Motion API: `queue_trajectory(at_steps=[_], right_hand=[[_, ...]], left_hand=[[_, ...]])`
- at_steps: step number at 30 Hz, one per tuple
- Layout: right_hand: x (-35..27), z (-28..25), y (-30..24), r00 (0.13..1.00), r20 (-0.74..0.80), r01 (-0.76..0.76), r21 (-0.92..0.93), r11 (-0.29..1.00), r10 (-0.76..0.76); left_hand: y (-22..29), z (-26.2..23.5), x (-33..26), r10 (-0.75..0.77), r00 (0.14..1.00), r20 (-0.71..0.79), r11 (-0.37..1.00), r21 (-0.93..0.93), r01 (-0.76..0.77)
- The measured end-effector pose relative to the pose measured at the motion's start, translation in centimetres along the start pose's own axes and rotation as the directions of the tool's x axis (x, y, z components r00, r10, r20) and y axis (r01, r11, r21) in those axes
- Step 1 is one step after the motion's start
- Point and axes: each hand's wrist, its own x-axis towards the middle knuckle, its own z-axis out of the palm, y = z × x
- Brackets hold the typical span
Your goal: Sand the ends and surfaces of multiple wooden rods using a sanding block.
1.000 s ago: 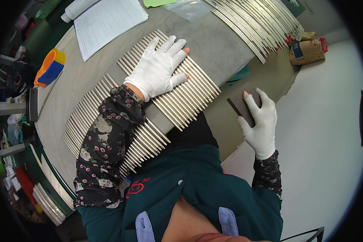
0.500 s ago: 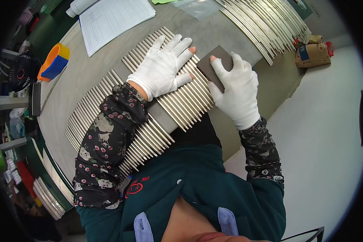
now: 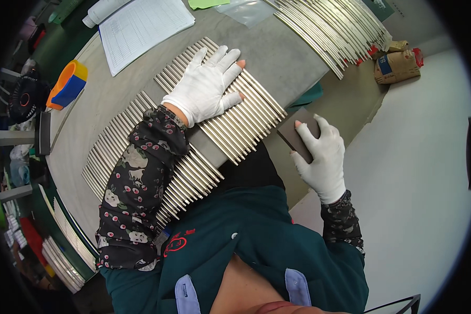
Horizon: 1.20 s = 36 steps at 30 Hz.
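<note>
My left hand (image 3: 204, 86), in a white glove with bare fingertips at the thumb and forefinger, lies flat across a row of metal rods (image 3: 246, 112). Its fingers are spread and hold nothing. A second row of similar rods (image 3: 118, 141) lies to the left, partly under my left forearm. In my right hand (image 3: 322, 159), gloved the same way, is a flat dark grey-brown rectangular block (image 3: 302, 131), gripped between thumb and fingers. The block is off the table's near right edge, apart from the rods.
Another bundle of rods (image 3: 329, 29) lies at the far right. At the far left are a printed form sheet (image 3: 141, 34) and an orange-and-blue tape roll (image 3: 68, 86). A clear plastic bag (image 3: 248, 11) lies at the back, and a brown paper sack (image 3: 397, 67) stands beyond the right edge.
My right hand has drawn the block from beside the rods' right end toward me and to the right, past the table edge. The left hand stays on the rods. The view has shifted slightly.
</note>
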Motion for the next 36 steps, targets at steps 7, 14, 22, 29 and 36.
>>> queue_trajectory(at_steps=[7, 14, 22, 29, 36], right_hand=[[-0.6, -0.2, 1.1, 0.999, -0.027, 0.046, 0.081, 0.996, -0.044], [0.2, -0.9, -1.9, 0.979, -0.090, 0.201, 0.289, 0.936, -0.183], [0.7, 0.0, 3.8, 0.953, -0.287, -0.062, 0.116, 0.991, 0.094], [-1.9, -0.2, -1.0, 0.996, -0.010, 0.092, 0.179, 0.980, -0.091], [-2.6, 0.6, -3.5, 0.990, 0.074, 0.096, 0.262, 0.960, -0.119]], left_hand=[[0.2, 0.0, -1.1, -0.018, 1.000, -0.006, 1.000, 0.006, 0.018], [0.1, 0.0, -2.2, -0.009, 0.999, -0.045, 1.000, 0.013, 0.010], [-0.2, -0.1, -3.0, 0.005, 0.996, -0.086, 1.000, -0.001, -0.005], [-1.0, -0.2, -4.4, -0.040, 0.995, -0.094, 0.999, -0.001, 0.040], [-4.1, -2.5, -11.5, -0.102, 0.991, -0.086, 0.994, -0.040, 0.098]])
